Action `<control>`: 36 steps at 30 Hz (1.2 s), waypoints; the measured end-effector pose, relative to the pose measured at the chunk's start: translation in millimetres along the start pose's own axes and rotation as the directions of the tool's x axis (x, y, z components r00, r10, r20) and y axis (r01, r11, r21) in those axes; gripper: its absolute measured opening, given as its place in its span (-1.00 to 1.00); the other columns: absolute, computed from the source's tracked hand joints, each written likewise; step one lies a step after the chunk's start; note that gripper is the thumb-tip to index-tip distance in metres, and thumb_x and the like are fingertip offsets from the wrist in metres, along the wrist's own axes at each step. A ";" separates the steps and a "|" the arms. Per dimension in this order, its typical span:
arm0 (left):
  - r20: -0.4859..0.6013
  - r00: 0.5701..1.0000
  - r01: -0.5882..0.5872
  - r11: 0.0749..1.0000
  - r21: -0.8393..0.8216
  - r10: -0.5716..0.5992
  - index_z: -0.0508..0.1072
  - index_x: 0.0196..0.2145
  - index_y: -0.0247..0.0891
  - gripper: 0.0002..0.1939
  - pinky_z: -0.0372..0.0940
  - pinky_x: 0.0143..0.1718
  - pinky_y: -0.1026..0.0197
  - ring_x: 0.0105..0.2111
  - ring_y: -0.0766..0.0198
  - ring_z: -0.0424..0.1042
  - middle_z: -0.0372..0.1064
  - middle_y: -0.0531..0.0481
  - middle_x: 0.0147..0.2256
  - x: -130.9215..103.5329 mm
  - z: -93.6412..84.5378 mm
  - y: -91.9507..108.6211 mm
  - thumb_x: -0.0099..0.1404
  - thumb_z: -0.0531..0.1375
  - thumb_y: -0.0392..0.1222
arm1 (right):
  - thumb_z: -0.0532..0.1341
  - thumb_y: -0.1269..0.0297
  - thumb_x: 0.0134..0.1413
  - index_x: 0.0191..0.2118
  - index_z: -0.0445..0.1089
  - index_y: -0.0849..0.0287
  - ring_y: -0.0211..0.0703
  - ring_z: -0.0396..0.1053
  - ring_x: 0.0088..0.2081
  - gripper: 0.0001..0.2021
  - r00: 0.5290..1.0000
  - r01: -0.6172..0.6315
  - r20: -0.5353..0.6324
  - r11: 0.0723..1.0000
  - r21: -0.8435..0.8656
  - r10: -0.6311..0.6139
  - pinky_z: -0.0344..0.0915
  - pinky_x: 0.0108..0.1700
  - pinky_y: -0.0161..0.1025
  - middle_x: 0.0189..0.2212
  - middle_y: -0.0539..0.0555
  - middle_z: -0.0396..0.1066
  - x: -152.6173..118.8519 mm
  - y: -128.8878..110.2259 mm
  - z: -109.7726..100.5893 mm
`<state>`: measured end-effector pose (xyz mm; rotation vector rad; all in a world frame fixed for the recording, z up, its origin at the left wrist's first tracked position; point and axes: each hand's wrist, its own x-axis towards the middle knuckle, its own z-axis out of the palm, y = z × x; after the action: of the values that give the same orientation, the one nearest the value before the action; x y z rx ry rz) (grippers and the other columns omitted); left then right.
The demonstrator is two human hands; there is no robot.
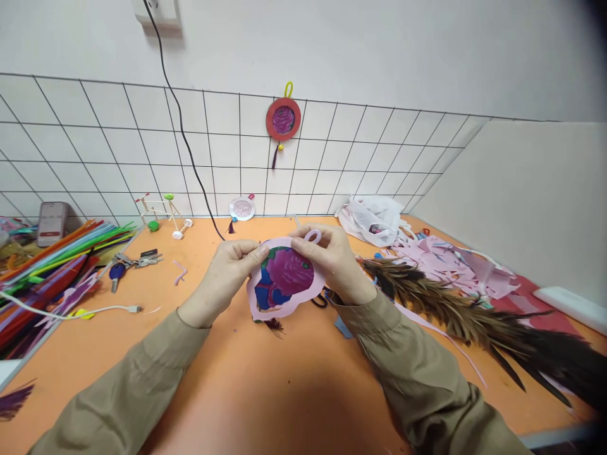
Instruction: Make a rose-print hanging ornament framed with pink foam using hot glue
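Observation:
A pink-rimmed craft piece (pixel 287 278) with a purple flower on a blue and green ground is held up above the orange table. My left hand (pixel 230 272) pinches its upper left edge between thumb and fingers. At its upper right edge, my right hand (pixel 334 262) grips the rim, thumb in front. A pale lilac loop (pixel 313 236) sticks up beside my right fingers. Below the piece hangs a dark red tassel (pixel 275 325). Part of a black ring shows by my right wrist.
Brown feathers (pixel 441 303) and pink paper scraps (pixel 441 259) lie right, near a white plastic bag (pixel 372 218). Colored pipe cleaners (pixel 52 272), keys (pixel 117 272) and a white cable (pixel 95 311) are left. A red round ornament (pixel 270 120) hangs on the wire grid.

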<state>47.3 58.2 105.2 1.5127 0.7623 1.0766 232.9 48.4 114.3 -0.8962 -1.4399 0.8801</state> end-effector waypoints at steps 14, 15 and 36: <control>0.013 0.999 0.033 0.999 0.036 -0.034 0.36 -0.64 -0.30 -0.55 0.14 -0.54 0.29 -0.62 0.39 0.21 0.24 0.08 -0.65 -0.9 -2.7 -0.2 0.13 0.35 0.10 | 0.31 0.10 -0.07 -0.45 0.49 0.23 -0.25 0.29 -0.48 -0.75 0.999 0.027 0.049 0.997 -0.075 -0.023 0.19 -0.43 -0.26 -0.53 0.02 0.40 3.4 -3.1 -8.3; 0.025 0.999 0.043 0.998 0.044 -0.045 0.38 -0.63 -0.30 -0.56 0.15 -0.53 0.29 -0.61 0.38 0.22 0.26 0.07 -0.65 -1.4 -3.3 0.5 0.13 0.35 0.10 | 0.32 0.11 -0.08 -0.45 0.49 0.23 -0.24 0.29 -0.48 -0.75 0.998 0.019 0.067 0.994 -0.105 -0.012 0.20 -0.44 -0.26 -0.54 0.03 0.41 3.5 -3.8 -9.2; 0.230 0.955 0.189 0.982 0.015 -0.187 0.50 -0.58 -0.28 -0.49 0.19 -0.56 0.30 -0.63 0.35 0.28 0.39 -0.02 -0.61 -4.5 -25.5 -15.1 0.22 0.26 0.24 | 0.36 0.01 -0.09 -0.59 0.35 0.22 -0.34 0.15 -0.59 -0.62 0.943 -0.079 0.308 0.984 -0.158 0.125 0.02 -0.56 -0.34 -0.67 -0.05 0.26 12.9 16.0 -13.3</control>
<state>23.3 67.4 89.8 1.4955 0.7224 0.7464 246.3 67.1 105.9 -0.9758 -1.7654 1.0440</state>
